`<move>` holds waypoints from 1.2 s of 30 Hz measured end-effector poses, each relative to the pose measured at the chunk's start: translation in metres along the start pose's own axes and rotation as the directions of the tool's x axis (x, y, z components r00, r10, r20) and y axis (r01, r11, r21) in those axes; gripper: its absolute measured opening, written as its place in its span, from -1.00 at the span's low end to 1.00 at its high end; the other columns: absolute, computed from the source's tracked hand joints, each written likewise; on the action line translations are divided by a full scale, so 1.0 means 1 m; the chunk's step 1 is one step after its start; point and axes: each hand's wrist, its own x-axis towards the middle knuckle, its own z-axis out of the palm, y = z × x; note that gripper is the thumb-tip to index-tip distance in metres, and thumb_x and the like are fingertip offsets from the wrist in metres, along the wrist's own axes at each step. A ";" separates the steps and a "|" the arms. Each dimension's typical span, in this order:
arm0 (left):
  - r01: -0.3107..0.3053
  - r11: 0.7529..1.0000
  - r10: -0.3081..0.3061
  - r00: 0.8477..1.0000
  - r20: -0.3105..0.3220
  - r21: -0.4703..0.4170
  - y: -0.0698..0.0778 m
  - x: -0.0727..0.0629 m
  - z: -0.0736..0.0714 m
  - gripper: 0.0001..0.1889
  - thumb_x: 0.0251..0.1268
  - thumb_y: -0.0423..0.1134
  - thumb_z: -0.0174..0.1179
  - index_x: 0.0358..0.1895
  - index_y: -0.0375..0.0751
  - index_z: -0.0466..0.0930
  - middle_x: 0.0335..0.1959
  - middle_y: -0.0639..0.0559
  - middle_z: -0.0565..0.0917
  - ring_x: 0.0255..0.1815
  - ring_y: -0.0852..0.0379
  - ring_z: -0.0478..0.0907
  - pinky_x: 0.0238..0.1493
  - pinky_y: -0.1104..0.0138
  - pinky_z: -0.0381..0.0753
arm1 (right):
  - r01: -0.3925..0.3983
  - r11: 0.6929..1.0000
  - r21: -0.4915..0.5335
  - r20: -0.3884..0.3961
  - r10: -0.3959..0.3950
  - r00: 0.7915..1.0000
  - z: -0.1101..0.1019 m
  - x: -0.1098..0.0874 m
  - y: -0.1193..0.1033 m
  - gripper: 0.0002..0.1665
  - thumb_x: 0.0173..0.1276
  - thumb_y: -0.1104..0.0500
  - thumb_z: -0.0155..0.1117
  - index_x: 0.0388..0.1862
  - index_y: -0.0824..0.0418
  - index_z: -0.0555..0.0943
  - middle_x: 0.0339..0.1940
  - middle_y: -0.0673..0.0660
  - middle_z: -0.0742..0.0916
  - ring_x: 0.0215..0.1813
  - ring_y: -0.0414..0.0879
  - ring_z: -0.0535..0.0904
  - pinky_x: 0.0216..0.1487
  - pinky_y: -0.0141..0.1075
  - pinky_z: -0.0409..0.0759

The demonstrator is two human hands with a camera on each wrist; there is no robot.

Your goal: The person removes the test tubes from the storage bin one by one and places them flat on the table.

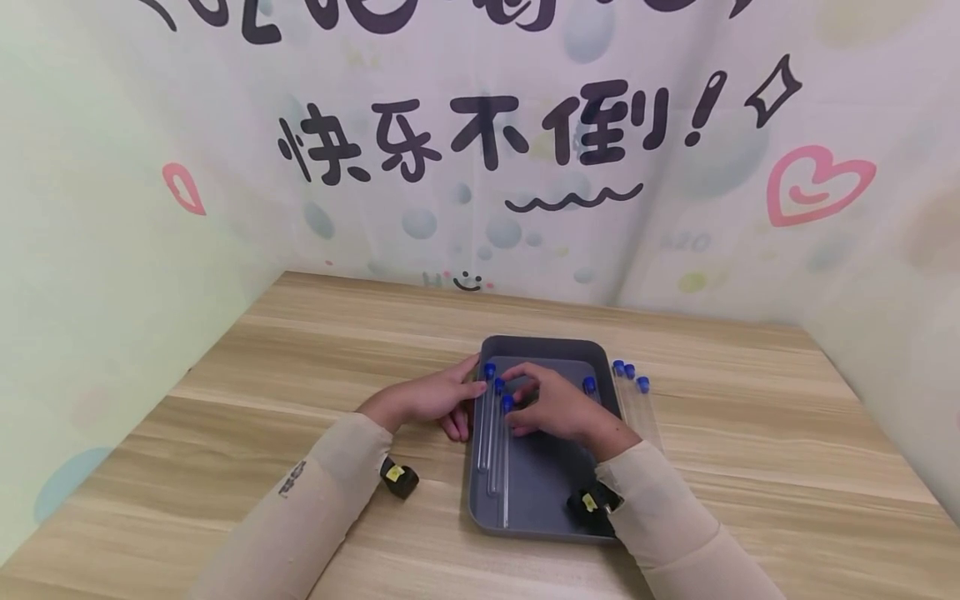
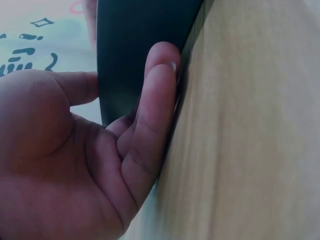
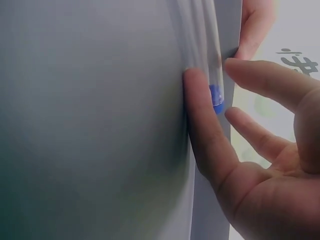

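A dark grey tray (image 1: 551, 346) lies on the wooden table. My left hand (image 1: 431, 398) grips its left wall, thumb at the rim and fingers against the outer side (image 2: 112, 60). Inside, three clear test tubes with blue caps (image 1: 507, 402) lie side by side along the left wall. My right hand (image 1: 558, 408) is over their capped ends, its thumb and fingers spread around a tube (image 3: 214, 50) without closing on it. One fingertip (image 3: 195, 80) rests right at the tubes. Another blue-capped tube (image 1: 589, 384) is at the tray's right side, partly hidden by the right hand and forearm.
Three more blue-capped test tubes (image 1: 643, 385) lie on the table just right of the tray. The wooden table (image 1: 360, 333) meets a printed cloth backdrop (image 1: 465, 233) at its far edge. Small black cameras (image 1: 400, 477) sit on both wrists.
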 end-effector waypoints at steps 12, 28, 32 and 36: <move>-0.014 1.000 0.014 1.000 0.003 -0.002 0.001 -0.002 0.000 -0.31 0.67 -0.07 -0.21 0.63 0.24 -0.40 -0.31 -0.23 0.67 -0.47 0.00 0.70 -0.41 0.21 0.75 | -0.004 1.000 0.025 0.037 0.003 0.999 0.003 0.001 0.000 -0.22 0.24 0.41 0.40 0.42 0.17 0.35 0.05 0.32 0.53 -0.32 -0.01 0.77 -0.19 -0.15 0.78; -0.017 1.000 0.017 1.000 0.011 -0.006 -0.001 0.000 -0.001 -0.31 0.67 -0.06 -0.21 0.63 0.25 -0.41 -0.37 -0.22 0.69 -0.49 0.01 0.71 -0.42 0.22 0.75 | 0.004 0.997 0.081 0.096 -0.012 0.995 0.004 -0.002 0.001 -0.12 0.24 0.42 0.39 0.47 0.23 0.20 -0.22 0.26 0.63 -0.35 0.02 0.75 -0.23 -0.09 0.79; -0.022 1.000 0.022 1.000 0.013 -0.002 -0.001 0.001 -0.001 -0.31 0.67 -0.07 -0.21 0.63 0.25 -0.40 -0.37 -0.22 0.69 -0.49 0.01 0.71 -0.43 0.22 0.75 | 0.004 0.997 0.082 0.104 -0.013 0.995 0.003 -0.002 0.001 -0.12 0.24 0.40 0.39 0.46 0.23 0.18 -0.23 0.25 0.63 -0.34 0.01 0.75 -0.23 -0.09 0.79; -0.012 1.000 0.012 1.000 0.011 -0.004 -0.001 0.001 -0.001 -0.30 0.67 -0.06 -0.21 0.63 0.25 -0.41 -0.38 -0.22 0.69 -0.49 0.01 0.71 -0.43 0.22 0.75 | -0.002 0.996 0.092 0.119 -0.009 0.993 0.003 -0.003 0.001 -0.11 0.23 0.40 0.40 0.45 0.23 0.16 -0.24 0.24 0.63 -0.35 0.01 0.74 -0.23 -0.08 0.79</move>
